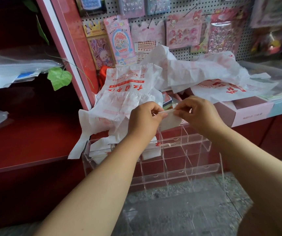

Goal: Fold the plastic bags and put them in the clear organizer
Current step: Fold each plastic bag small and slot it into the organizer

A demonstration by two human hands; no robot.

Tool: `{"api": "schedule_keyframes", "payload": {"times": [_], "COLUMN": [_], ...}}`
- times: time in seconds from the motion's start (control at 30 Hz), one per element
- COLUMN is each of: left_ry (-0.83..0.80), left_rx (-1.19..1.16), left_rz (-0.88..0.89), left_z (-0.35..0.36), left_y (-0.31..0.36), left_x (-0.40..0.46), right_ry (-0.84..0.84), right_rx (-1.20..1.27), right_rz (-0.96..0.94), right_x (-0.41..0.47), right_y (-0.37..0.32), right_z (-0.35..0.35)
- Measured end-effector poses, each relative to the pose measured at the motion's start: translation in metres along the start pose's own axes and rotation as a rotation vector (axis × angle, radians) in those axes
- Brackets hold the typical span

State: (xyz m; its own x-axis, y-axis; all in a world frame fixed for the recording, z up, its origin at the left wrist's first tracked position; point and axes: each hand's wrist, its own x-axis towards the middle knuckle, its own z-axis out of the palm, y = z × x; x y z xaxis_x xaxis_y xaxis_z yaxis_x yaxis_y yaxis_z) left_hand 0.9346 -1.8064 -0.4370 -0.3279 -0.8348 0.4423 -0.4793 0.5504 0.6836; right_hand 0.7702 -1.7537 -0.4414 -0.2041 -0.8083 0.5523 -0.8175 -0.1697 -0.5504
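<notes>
Hands pinching one folded bag [170, 122], left hand [143, 119], right hand [200, 112], above clear organizer [179, 169], loose bags [128, 99] behind

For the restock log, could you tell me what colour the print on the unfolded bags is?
Red on white unfolded bags, head view.

Large red Chinese characters are printed on the white plastic bags [126, 87], seen upside down and not clearly legible. "第3弹" is shown on a hanging sticker pack [120, 43].
</notes>
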Motion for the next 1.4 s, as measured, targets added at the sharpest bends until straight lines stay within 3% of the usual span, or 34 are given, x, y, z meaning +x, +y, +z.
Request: {"api": "schedule_keyframes", "payload": {"times": [0.23, 0.53, 0.9, 1.17, 1.4], "left_ry": [-0.068, -0.15, -0.276, -0.277, -0.069], "left_rx": [0.024, 0.012, 0.281, 0.363, 0.104], "left_rz": [-0.042, -0.163, -0.238, -0.149, 0.0], "left_z": [0.031, 0.057, 0.07, 0.07, 0.049], "left_y": [-0.017, -0.044, -0.056, -0.057, -0.053], "left_x": [0.006, -0.002, 0.004, 0.001, -0.018], "right_ry": [-0.048, -0.24, -0.439, -0.423, -0.24], "right_rx": [-0.045, -0.048, -0.191, -0.191, -0.131], "right_rz": [0.07, 0.182, 0.337, 0.356, 0.32], "right_x": [-0.003, -0.006, -0.001, -0.004, -0.006], "right_y": [0.031, 0.054, 0.054, 0.049, 0.036], "right_z": [0.014, 0.032, 0.038, 0.037, 0.044]}}
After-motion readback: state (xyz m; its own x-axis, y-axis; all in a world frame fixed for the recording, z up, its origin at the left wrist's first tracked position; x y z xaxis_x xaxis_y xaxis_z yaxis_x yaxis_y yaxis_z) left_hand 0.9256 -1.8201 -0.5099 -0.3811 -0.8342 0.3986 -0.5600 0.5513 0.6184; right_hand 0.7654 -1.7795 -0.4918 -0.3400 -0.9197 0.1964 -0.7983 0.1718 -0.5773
